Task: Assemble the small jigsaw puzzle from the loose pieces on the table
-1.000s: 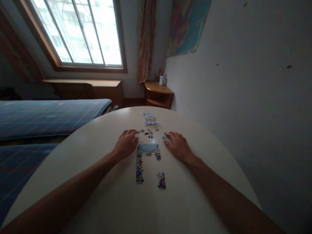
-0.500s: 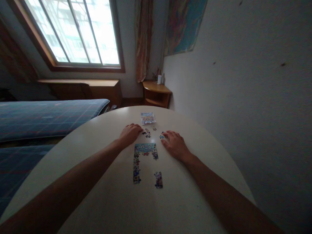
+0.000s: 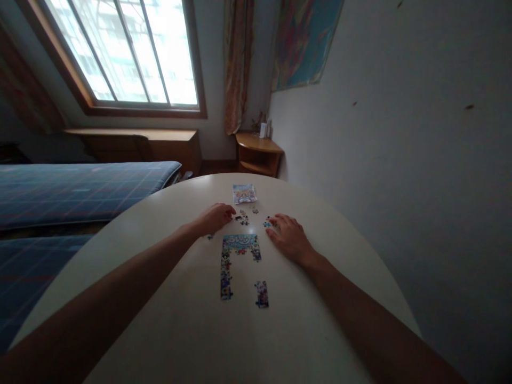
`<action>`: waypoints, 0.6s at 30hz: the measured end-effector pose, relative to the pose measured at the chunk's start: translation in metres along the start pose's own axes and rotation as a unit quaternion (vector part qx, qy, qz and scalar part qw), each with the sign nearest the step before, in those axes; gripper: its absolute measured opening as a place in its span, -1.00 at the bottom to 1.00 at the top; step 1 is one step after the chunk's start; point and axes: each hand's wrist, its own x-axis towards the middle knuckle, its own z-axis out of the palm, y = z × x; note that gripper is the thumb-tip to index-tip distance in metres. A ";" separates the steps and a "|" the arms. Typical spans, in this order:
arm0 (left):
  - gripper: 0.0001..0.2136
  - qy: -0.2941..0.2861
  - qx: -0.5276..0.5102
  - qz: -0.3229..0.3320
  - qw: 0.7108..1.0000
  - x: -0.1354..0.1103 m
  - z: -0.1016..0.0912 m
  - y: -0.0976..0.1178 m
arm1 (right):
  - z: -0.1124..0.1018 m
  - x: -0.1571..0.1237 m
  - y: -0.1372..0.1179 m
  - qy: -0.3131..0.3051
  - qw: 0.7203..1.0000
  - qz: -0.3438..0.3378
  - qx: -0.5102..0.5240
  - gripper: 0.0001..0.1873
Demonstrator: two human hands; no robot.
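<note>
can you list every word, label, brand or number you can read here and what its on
"Bluey", probably: pale lettering across the top of the partly built puzzle, too blurred to be certain.
Small printed picture at the table's far side: any wording is too small to read.
Wall poster: no lettering can be made out.
White box on the corner shelf: too small to read.

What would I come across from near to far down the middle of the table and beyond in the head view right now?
Small separate puzzle section → puzzle's lettered strip → loose middle pieces → picture sheet → wooden corner shelf.
</note>
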 end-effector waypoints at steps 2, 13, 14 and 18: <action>-0.75 0.006 -0.017 0.015 1.000 -0.003 0.000 0.000 | 0.000 0.000 0.001 0.004 1.000 -0.004 0.004 -0.55; -0.83 0.145 -0.093 -0.012 0.985 -0.046 0.004 0.037 | -0.003 0.003 0.004 0.052 0.996 -0.024 0.065 -0.78; -0.85 0.154 -0.098 -0.019 0.983 -0.052 0.005 0.040 | -0.002 0.003 0.005 0.052 0.996 -0.026 0.068 -0.79; -0.86 0.169 -0.109 -0.052 0.978 -0.074 0.008 0.043 | 0.000 0.004 0.006 0.059 0.996 -0.030 0.064 -0.78</action>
